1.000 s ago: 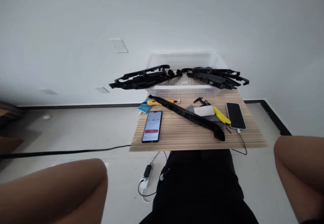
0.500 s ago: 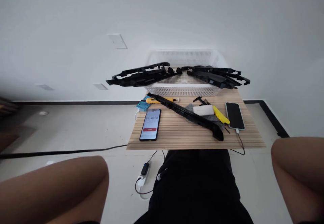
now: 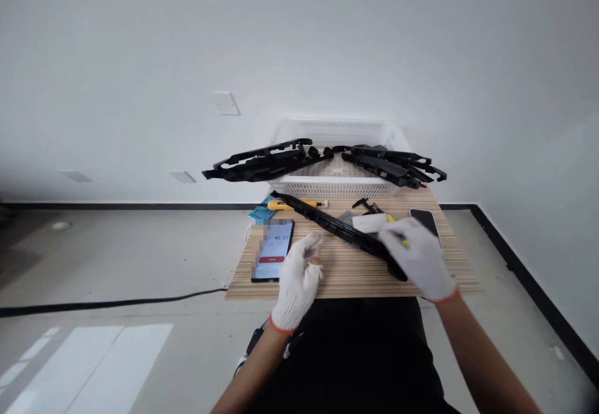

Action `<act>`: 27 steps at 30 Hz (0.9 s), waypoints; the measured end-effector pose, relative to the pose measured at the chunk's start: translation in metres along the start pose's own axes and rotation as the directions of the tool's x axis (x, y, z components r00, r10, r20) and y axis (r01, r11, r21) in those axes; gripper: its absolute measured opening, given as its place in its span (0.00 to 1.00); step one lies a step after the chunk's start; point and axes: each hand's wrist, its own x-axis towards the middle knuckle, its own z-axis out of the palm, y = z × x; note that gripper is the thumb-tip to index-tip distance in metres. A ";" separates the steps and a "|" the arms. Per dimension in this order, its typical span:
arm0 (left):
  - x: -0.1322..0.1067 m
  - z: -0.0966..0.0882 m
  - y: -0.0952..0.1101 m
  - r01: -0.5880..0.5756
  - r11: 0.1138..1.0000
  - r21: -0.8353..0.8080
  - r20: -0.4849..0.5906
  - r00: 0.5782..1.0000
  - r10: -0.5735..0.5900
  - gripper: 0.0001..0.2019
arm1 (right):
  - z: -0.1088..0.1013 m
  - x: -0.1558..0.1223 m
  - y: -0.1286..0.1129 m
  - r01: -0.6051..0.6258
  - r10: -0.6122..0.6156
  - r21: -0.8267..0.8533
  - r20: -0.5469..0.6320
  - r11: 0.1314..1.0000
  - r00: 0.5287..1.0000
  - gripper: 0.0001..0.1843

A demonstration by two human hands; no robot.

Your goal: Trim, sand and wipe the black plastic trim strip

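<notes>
A long black plastic part [image 3: 337, 226] lies slantwise on the small slatted wooden table [image 3: 349, 273]. My left hand [image 3: 299, 273], in a white glove, hovers over the table beside the part's middle, fingers loosely apart and holding nothing. Also gloved, my right hand [image 3: 414, 255] lies over the part's right end, its fingers stretched toward a white block [image 3: 367, 221] and a yellow tool [image 3: 390, 218]. I cannot tell whether it touches the part.
A white mesh basket [image 3: 337, 186] at the table's back carries several black plastic parts [image 3: 262, 161] that overhang both sides. A lit phone [image 3: 271, 250] lies left, a dark phone [image 3: 423, 217] right, a yellow cutter [image 3: 290, 204] near the basket. A black cable [image 3: 116, 301] crosses the floor.
My knees have dropped out of view and the camera has tilted. Both gloved hands have come up from below and now reach over the table at the long black part.
</notes>
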 end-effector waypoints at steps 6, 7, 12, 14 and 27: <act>0.002 0.030 -0.002 -0.005 0.994 0.114 0.244 0.969 -0.023 0.17 | 0.053 0.000 0.008 0.029 0.056 -0.291 0.280 0.956 0.958 0.25; 0.003 0.031 0.000 -0.036 0.986 0.161 0.261 0.965 -0.007 0.15 | 0.058 -0.001 0.009 0.042 0.044 -0.295 0.280 0.955 0.959 0.25; 0.004 0.030 0.004 -0.086 0.963 0.255 0.242 0.970 0.022 0.12 | 0.054 -0.011 0.017 0.127 -0.080 -0.241 0.195 0.962 0.977 0.21; 0.003 0.030 0.003 -0.053 0.957 0.284 0.238 0.971 -0.017 0.10 | 0.047 -0.021 0.019 0.172 -0.140 -0.202 0.163 0.964 0.977 0.17; -0.010 0.037 0.027 0.089 0.916 -0.391 0.435 0.895 0.098 0.36 | 0.047 -0.064 -0.022 0.100 -0.101 0.161 -0.002 0.982 0.995 0.17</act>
